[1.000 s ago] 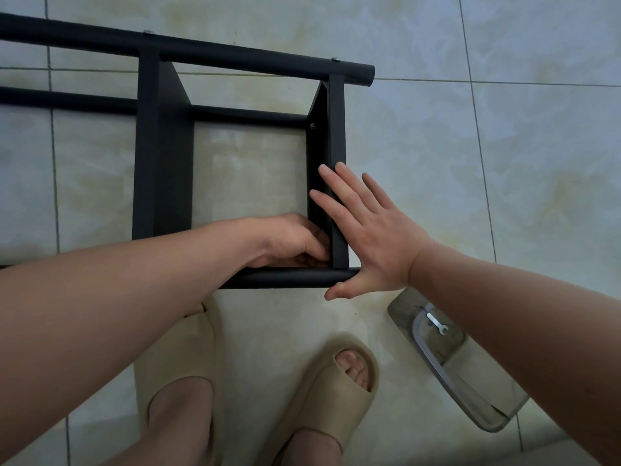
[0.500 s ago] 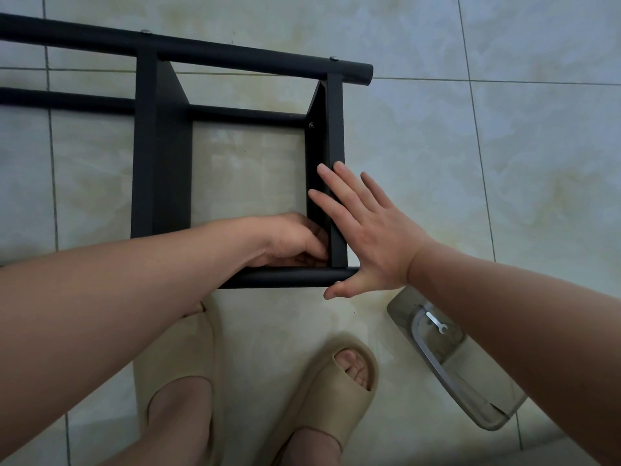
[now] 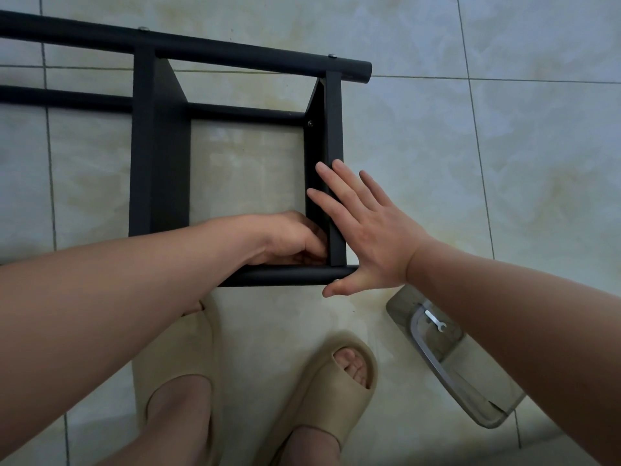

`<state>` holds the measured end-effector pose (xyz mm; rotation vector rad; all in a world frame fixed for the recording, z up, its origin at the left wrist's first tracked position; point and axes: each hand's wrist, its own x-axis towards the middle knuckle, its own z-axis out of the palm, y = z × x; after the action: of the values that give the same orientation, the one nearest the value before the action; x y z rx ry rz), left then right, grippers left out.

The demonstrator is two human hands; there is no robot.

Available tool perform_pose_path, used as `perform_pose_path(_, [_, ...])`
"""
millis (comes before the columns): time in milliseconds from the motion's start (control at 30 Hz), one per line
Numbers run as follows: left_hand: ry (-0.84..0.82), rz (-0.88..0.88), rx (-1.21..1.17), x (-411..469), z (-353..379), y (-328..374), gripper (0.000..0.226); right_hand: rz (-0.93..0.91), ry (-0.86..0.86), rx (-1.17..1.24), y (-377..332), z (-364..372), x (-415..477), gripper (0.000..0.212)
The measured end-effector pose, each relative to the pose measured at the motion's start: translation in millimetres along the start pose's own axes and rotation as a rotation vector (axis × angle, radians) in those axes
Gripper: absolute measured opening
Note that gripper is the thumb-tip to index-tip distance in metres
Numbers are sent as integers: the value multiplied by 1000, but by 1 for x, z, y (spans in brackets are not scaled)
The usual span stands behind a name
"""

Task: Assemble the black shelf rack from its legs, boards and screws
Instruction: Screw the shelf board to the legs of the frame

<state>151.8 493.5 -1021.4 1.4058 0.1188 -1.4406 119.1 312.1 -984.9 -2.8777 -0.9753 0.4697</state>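
Our right hand [image 3: 366,230] flat on the rack board [image 3: 332,129], our left hand [image 3: 289,240] curled inside its corner, hold unclear to us

The left hand [image 3: 285,240] curls into the rack's [image 3: 161,163] near corner, fingertips lost in shadow against the board [image 3: 332,129], so whether they hold anything can't be made out. 2 of the legs [image 3: 84,38] run off the left edge. The right forearm [image 3: 504,314] covers part of the tray [image 3: 470,391].

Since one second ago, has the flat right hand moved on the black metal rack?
No. The right hand rests at the same place on the black end board, thumb by the near black leg.
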Motion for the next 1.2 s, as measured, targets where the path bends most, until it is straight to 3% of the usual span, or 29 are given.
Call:
perform_pose_path(400, [-68,33,-106,-1,0,-1,18,-3,9,-4,1,1,0,130])
perform_pose_path(533, [-26,48,-44,-3,2,-1,10,0,2,-12,0,1,0,131])
perform_pose_path(900, [56,81,213,-7,7,4,22,4,0,-35,0,-3,1,131])
perform_pose_path(1200, [95,69,194,-7,8,5,16,-10,28,-29,3,0,1,129])
